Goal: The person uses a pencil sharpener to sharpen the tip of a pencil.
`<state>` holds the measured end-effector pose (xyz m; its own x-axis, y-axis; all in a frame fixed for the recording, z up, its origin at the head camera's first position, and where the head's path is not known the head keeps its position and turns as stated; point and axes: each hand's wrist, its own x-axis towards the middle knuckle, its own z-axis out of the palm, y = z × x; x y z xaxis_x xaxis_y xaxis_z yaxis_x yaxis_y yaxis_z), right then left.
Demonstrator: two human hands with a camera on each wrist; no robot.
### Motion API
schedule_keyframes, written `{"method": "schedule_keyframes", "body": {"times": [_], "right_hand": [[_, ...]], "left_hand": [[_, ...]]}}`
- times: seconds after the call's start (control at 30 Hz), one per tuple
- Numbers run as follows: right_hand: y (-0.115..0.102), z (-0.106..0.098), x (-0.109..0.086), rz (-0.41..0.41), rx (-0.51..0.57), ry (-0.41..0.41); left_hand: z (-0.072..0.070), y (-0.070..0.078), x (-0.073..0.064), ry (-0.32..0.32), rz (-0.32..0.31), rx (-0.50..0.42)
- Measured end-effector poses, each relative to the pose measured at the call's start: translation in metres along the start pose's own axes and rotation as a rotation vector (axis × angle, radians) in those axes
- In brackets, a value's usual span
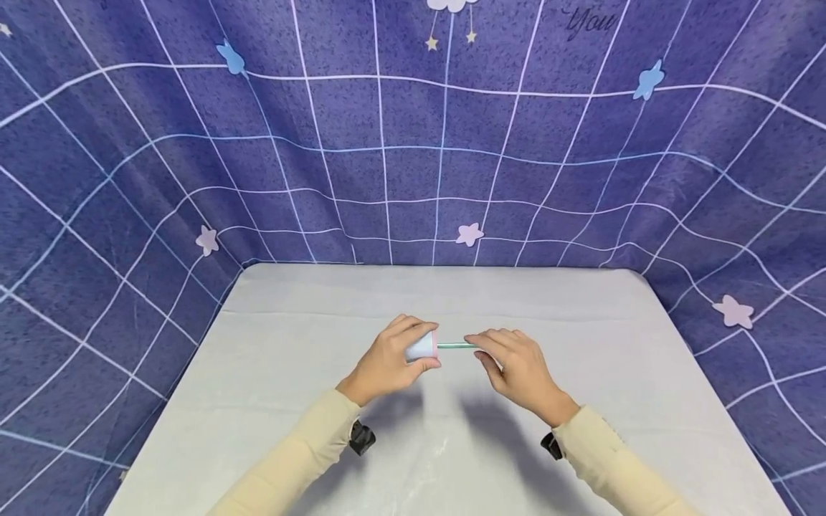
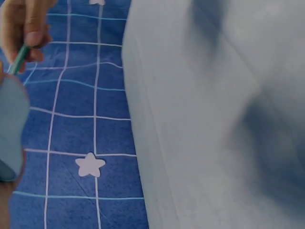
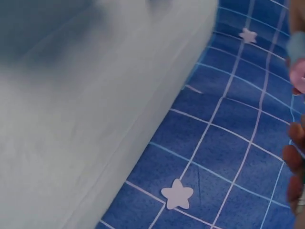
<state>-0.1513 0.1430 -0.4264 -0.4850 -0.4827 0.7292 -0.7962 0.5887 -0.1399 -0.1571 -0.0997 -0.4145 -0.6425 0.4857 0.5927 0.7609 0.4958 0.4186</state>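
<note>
In the head view my left hand [image 1: 390, 362] grips a light blue, rounded body with a pink end, which looks like a pencil sharpener [image 1: 421, 347]. A thin green pencil [image 1: 455, 345] runs sideways from the pink end to my right hand [image 1: 521, 369], which pinches it between thumb and fingers. Both are held up over the table. The left wrist view catches the sharpener's blue side [image 2: 12, 124] at its left edge, with the pencil [image 2: 19, 59] at its top. At the right edge of the right wrist view, the sharpener's pink end [image 3: 299, 76] is partly cut off.
A white cloth-covered table [image 1: 290, 444] lies beneath both hands, with their shadows on it. Behind and at both sides hangs a blue-purple curtain [image 1: 413, 172] with grid lines and stars. Dark bands [image 1: 361, 437] show at both wrists.
</note>
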Motion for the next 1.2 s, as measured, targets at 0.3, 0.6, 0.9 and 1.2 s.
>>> {"method": "schedule_keyframes", "body": {"times": [0.3, 0.6, 0.9, 1.2], "right_hand": [[-0.001, 0.007, -0.003, -0.170, -0.136, 0.127], [0.000, 0.011, -0.001, -0.296, -0.230, 0.292], [-0.005, 0.006, -0.001, -0.096, 0.075, 0.076], [-0.004, -0.015, 0.009, 0.579, 0.617, -0.458]], "left_hand": [[-0.016, 0.003, 0.006, -0.166, -0.285, -0.191], [-0.021, 0.006, 0.009, -0.272, -0.385, -0.310], [-0.011, 0.009, 0.000, -0.222, -0.233, -0.169], [0.005, 0.005, -0.014, -0.066, 0.167, 0.122]]}}
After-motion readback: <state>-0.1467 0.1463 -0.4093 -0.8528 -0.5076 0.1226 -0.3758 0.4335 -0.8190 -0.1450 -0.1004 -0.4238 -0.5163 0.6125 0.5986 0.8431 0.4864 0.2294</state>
